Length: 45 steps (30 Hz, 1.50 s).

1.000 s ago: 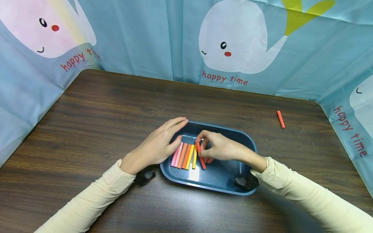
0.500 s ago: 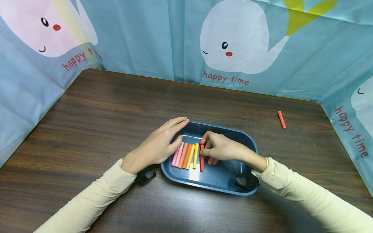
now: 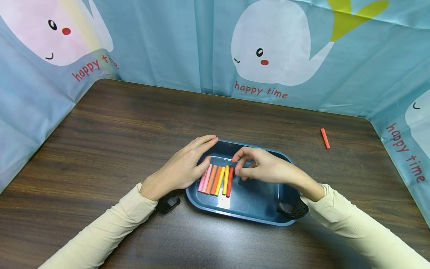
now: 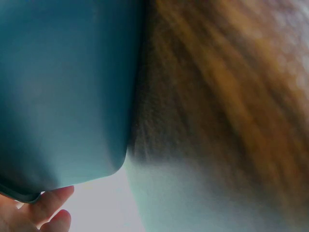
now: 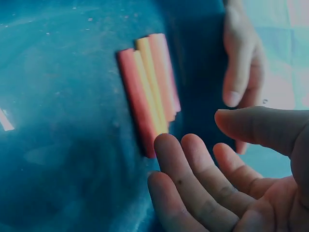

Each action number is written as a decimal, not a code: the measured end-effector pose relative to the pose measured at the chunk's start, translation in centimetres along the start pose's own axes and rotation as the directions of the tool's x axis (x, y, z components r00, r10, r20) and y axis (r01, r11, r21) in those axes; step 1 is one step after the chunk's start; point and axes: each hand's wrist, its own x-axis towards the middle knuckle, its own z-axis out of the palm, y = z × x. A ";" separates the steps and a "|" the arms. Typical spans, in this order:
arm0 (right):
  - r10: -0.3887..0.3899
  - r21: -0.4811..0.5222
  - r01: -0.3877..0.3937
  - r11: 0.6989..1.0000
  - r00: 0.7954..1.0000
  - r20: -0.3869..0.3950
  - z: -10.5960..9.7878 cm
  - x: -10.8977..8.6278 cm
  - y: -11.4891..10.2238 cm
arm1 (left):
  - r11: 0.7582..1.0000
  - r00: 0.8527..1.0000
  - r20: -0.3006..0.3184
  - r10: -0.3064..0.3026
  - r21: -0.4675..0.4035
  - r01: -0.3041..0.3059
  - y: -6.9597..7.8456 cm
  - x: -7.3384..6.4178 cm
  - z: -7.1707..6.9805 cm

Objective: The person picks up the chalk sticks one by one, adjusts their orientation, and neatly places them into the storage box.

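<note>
A blue tray (image 3: 255, 203) holds a row of crayon-like sticks in pink, orange, yellow and red near its left end. My left hand (image 3: 181, 168) holds the tray's left side, thumb inside the rim and fingers outside; some of its fingers (image 4: 55, 203) show at the rim in the left wrist view. At the row's right end lies the red stick (image 3: 230, 182), close beside a yellow stick (image 3: 226, 180). My right hand (image 3: 268, 168) hovers over the tray just right of the red stick, fingers loosely bent and apart, with nothing between them.
One orange-red stick (image 3: 325, 138) lies alone on the brown wooden table (image 3: 134, 123), beyond the tray to the right. A light blue curtain (image 3: 168, 48) with whale prints hangs along the far edges. Black wrist devices sit near both hands.
The red stick, pinched by the right hand before, has been set upright in line, moved left against the row and let go. The right hand has drawn back slightly right; the left stays.
</note>
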 end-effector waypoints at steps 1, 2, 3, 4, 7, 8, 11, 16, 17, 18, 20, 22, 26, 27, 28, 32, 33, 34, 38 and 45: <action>-0.020 0.004 0.020 1.000 1.000 -0.002 -0.2 -0.2 0.0 | 1.000 1.000 -0.001 0.001 -0.002 -0.001 0.0 0.0 0.0; -0.040 0.010 0.040 0.999 0.999 -0.003 -0.3 -0.4 0.0 | 1.000 1.000 -0.002 0.002 -0.002 -0.002 0.0 0.0 0.0; -0.057 0.013 0.057 0.998 0.998 -0.005 -0.4 -0.6 -0.1 | 1.000 1.000 -0.004 0.004 -0.002 -0.004 0.0 0.0 0.0; -0.072 0.015 0.073 0.997 0.997 -0.010 -0.6 -0.8 -0.1 | 1.000 1.000 -0.005 0.006 -0.002 -0.006 0.0 0.0 0.0; -0.101 0.027 0.102 0.994 0.994 -0.032 -1.0 -1.2 0.0 | 1.000 1.000 -0.009 0.009 -0.002 -0.009 0.0 0.1 0.0; -0.109 0.037 0.110 0.993 0.993 -0.038 -1.2 -1.4 0.1 | 1.000 1.000 -0.010 0.008 -0.003 -0.008 0.1 0.1 0.0; -0.113 0.058 0.116 0.992 0.992 -0.062 -1.9 -1.7 0.2 | 1.000 1.000 -0.010 0.005 -0.007 -0.005 0.1 0.1 0.0; -0.100 0.091 0.110 0.990 0.989 -0.108 -2.9 -2.4 0.4 | 1.000 1.000 -0.014 0.007 -0.006 -0.007 0.1 0.1 0.1; -0.102 0.092 0.113 0.989 0.988 -0.119 -3.1 -2.6 0.5 | 1.000 1.000 -0.016 0.008 -0.005 -0.008 0.1 0.1 0.1; -0.102 0.092 0.114 0.989 0.986 -0.130 -3.3 -2.8 0.6 | 1.000 1.000 -0.017 0.010 -0.004 -0.010 0.1 0.1 0.1; -0.094 0.093 0.109 0.990 0.984 -0.153 -3.7 -3.1 0.7 | 1.000 1.000 -0.019 0.011 0.000 -0.011 0.1 0.1 0.1; -0.081 0.097 0.099 0.990 0.982 -0.173 -4.1 -3.4 0.8 | 1.000 1.000 -0.018 0.012 0.001 -0.012 0.1 0.1 0.1; -0.037 0.114 0.063 0.991 0.976 -0.215 -4.8 -4.0 1.1 | 1.000 1.000 -0.019 0.013 0.002 -0.012 0.1 0.1 0.1; -0.032 0.116 0.059 0.992 0.974 -0.224 -5.0 -4.2 1.2 | 1.000 1.000 -0.019 0.013 0.002 -0.013 0.2 0.1 0.1; -0.029 0.117 0.057 0.992 0.972 -0.232 -5.2 -4.3 1.3 | 1.000 1.000 -0.019 0.012 0.003 -0.012 0.1 0.1 0.1; -0.030 0.099 0.058 0.993 0.965 -0.260 -6.0 -4.9 2.0 | 1.000 1.000 -0.017 0.009 0.004 -0.009 0.1 0.0 0.1; -0.030 0.096 0.058 0.994 0.963 -0.267 -6.2 -5.0 2.2 | 1.000 1.000 -0.015 0.008 0.003 -0.008 0.1 0.0 0.1; -0.030 0.096 0.058 0.994 0.962 -0.273 -6.4 -5.1 2.4 | 1.000 1.000 -0.015 0.008 0.003 -0.008 0.1 0.0 0.1; -0.012 0.114 0.047 0.992 0.956 -0.292 -7.3 -5.6 3.1 | 1.000 1.000 -0.016 0.009 0.003 -0.009 0.1 0.0 0.1; 0.003 0.143 0.044 0.989 0.948 -0.317 -8.3 -6.1 4.5 | 1.000 1.000 -0.021 0.013 0.001 -0.013 0.1 -0.1 0.0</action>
